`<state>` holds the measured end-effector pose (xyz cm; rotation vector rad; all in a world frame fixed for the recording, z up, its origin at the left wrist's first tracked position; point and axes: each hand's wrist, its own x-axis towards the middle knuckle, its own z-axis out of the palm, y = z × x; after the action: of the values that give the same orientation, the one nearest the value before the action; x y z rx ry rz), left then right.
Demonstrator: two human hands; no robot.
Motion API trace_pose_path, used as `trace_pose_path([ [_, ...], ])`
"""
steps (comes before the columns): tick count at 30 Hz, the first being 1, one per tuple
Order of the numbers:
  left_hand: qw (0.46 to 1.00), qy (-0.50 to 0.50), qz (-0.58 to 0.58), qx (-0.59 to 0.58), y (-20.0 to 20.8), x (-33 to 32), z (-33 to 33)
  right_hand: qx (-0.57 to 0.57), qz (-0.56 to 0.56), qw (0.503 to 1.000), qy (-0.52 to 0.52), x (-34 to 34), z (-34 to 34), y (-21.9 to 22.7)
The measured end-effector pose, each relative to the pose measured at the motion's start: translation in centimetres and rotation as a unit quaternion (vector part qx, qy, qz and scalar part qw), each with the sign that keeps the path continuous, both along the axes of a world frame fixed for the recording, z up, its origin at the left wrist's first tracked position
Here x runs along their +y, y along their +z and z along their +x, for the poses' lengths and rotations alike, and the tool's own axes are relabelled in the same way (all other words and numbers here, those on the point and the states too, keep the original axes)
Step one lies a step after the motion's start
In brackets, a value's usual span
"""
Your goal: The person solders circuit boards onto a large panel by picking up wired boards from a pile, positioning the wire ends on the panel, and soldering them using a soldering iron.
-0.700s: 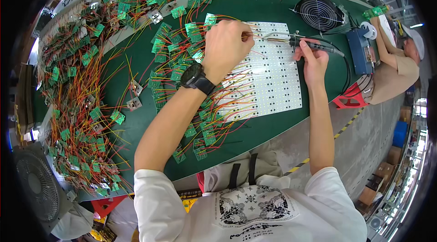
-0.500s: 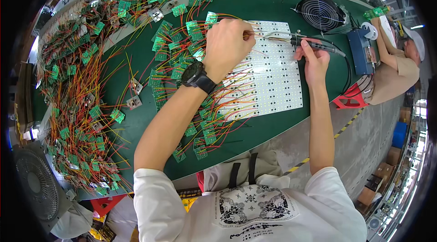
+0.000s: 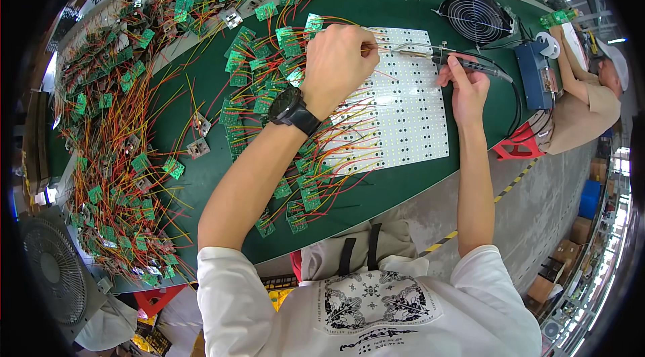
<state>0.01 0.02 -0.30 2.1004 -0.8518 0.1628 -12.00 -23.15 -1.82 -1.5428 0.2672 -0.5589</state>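
My left hand (image 3: 339, 65), a dark watch on its wrist, is pinched at the far left edge of a white LED panel (image 3: 416, 115). Thin wire shows at its fingertips, partly hidden by the fingers. In my right hand (image 3: 465, 88) is a soldering iron (image 3: 470, 65) with a curved metal feed tube. Its metal end points left across the panel's far part, close to my left fingertips; whether it touches is too small to tell. Small green circuit boards (image 3: 287, 41) lie under and beside my left forearm, their red and yellow wires running onto the panel.
A large heap of wired circuit boards (image 3: 121, 216) covers the table's left side. At the back right stand a black fan (image 3: 474, 18) and a blue box-shaped unit (image 3: 534, 75) with cables. A co-worker (image 3: 584, 102) sits to the right. A floor fan (image 3: 54, 266) stands lower left.
The soldering iron's metal end has shifted slightly away from me, and my right hand has moved a little to the right. My left hand keeps its pinch in nearly the same place.
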Motion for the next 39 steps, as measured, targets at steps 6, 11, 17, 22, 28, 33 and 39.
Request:
trace_pose_path([
  [6, 1.000, 0.000, -0.004, -0.002, 0.0, 0.0, 0.1, -0.025, 0.048, 0.998, -0.012, -0.3, 0.0, -0.1],
  [11, 0.997, -0.018, -0.067, -0.041, -0.1, -0.1, 0.0, -0.018, 0.074, 0.996, -0.039, -0.4, 0.1, -0.1],
  [17, 0.989, -0.128, -0.019, -0.074, 0.8, 0.0, 0.0, -0.022, 0.106, 0.993, -0.041, -0.7, 0.3, -0.2],
  [22, 0.995, -0.101, -0.005, -0.014, 0.6, -0.4, -0.5, -0.006, 0.132, 0.991, -0.010, -1.6, 0.3, 0.2],
  [28, 0.994, -0.096, -0.052, -0.016, 0.6, 0.0, -0.1, -0.014, 0.098, 0.995, 0.009, -1.6, -0.3, -0.2],
  [33, 0.995, -0.098, -0.011, -0.009, 0.4, 0.0, 0.1, -0.010, 0.082, 0.997, 0.014, -1.3, -0.5, 0.0],
  [39, 0.995, -0.091, 0.002, -0.030, 0.1, -0.1, 0.1, 0.008, 0.061, 0.998, 0.033, -1.1, -0.7, 0.1],
])
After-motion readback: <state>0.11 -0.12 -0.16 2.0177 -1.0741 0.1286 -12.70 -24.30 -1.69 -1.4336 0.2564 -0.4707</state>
